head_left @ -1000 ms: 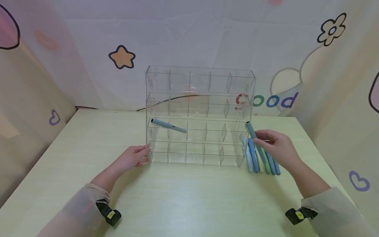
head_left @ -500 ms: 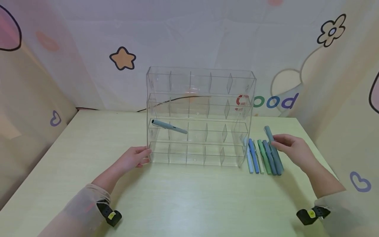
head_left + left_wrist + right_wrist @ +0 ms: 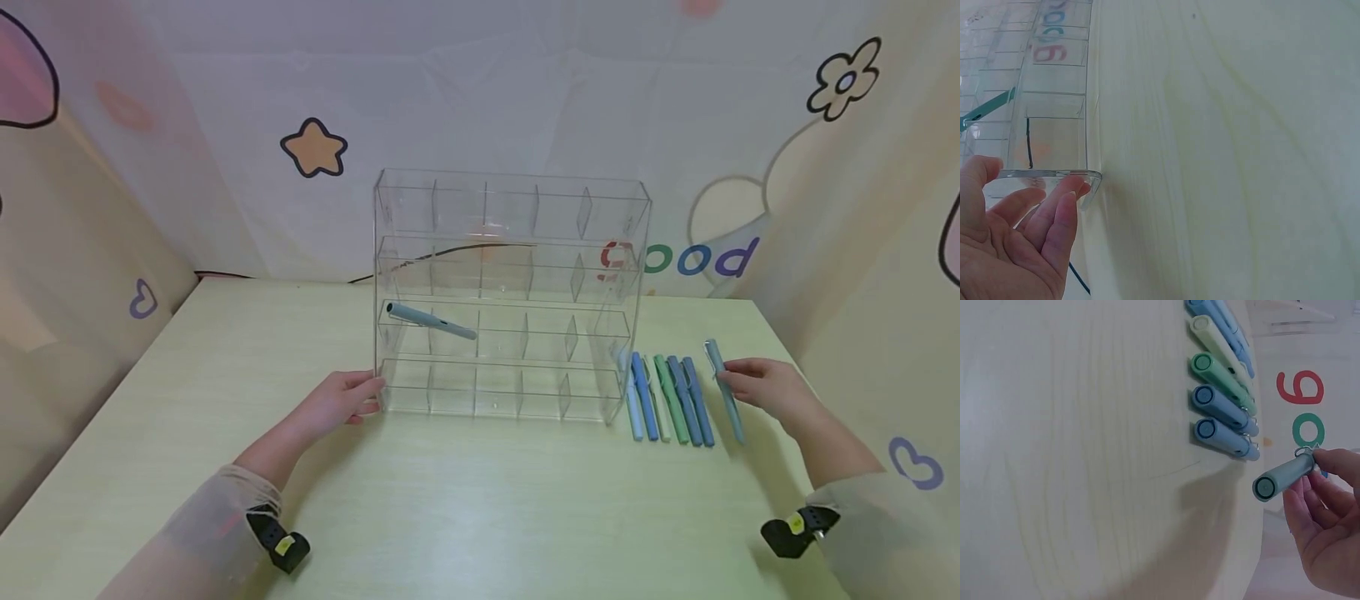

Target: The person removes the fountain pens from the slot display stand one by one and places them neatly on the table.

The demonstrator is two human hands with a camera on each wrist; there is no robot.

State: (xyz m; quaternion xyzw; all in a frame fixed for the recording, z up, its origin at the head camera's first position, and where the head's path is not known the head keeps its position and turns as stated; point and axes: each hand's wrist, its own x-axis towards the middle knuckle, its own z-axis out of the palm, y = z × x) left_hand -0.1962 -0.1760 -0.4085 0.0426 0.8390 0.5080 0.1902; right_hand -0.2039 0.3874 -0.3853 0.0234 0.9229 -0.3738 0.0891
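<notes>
A clear acrylic display rack point(image 3: 501, 379) with tiers of small compartments stands on the table. Its lower left side is held by my left hand point(image 3: 347, 395), thumb and fingers at the panel edge point(image 3: 1054, 174). One grey-blue pen point(image 3: 431, 321) lies slanted across compartments on the left of the rack's second tier from the bottom. To the right of the rack, my right hand point(image 3: 772, 392) pinches a capped grey-teal pen point(image 3: 1282, 478) near its clip end. Beside it several blue, green and pale green pens point(image 3: 678, 400) lie side by side in a row.
The pale wood-grain table point(image 3: 480, 508) spreads in front of the rack. A printed cloth backdrop point(image 3: 225, 167) hangs behind and on both sides. The row of pens lies close to the rack's right side.
My right hand has moved rightward and down with the pen, from above the row to the table right of it. My left hand stays at the rack.
</notes>
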